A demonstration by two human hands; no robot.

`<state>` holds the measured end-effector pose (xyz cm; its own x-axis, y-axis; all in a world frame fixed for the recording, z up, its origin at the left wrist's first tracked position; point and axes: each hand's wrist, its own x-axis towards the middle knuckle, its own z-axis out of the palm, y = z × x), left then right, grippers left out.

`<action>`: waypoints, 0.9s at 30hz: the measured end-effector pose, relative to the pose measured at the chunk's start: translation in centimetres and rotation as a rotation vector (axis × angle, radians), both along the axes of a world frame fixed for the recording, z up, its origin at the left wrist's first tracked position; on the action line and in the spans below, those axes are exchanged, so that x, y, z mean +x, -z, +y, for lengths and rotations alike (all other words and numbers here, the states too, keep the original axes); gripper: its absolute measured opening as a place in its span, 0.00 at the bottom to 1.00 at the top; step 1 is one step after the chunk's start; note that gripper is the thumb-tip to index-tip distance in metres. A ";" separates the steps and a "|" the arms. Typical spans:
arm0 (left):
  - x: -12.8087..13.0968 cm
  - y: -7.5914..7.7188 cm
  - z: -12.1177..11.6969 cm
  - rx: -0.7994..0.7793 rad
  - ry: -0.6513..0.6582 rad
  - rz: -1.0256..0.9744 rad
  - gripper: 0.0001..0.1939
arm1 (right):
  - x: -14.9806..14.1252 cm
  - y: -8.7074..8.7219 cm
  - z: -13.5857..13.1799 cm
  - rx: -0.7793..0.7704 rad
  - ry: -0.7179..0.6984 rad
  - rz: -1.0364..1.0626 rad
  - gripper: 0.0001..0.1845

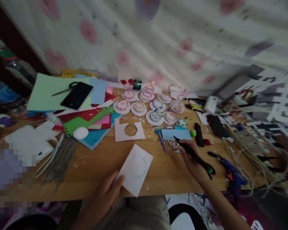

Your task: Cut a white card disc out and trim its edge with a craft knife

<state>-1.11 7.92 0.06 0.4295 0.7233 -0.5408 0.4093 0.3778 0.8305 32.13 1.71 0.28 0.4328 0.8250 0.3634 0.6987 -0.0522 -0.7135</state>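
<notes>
Two hands show, well apart from each other; we see the left hand (110,188) pinching the lower-left edge of a white card (138,166) bearing one green circle, above the near part of the table (93,172); the right hand (192,156) is closed round a slim dark tool (201,162), its tip over a light-blue strip (168,134), though whether they touch we cannot tell; we count nine beaded white discs (121,107) farther back, one white sheet (119,133) with a round cut-out, and one blue glue gun (236,179) at right; a small bottle (137,84) has a green label, its writing unreadable to us.
</notes>
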 end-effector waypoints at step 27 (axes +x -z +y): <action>-0.8 -1.5 4.0 0.421 0.111 0.138 0.24 | 5.1 -2.2 -11.6 -0.177 0.397 -0.476 0.15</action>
<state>-1.95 11.91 1.60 0.4615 0.8461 -0.2669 0.5458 -0.0336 0.8372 37.26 -9.86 2.53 0.5422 0.7004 0.4641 0.8401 -0.4604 -0.2867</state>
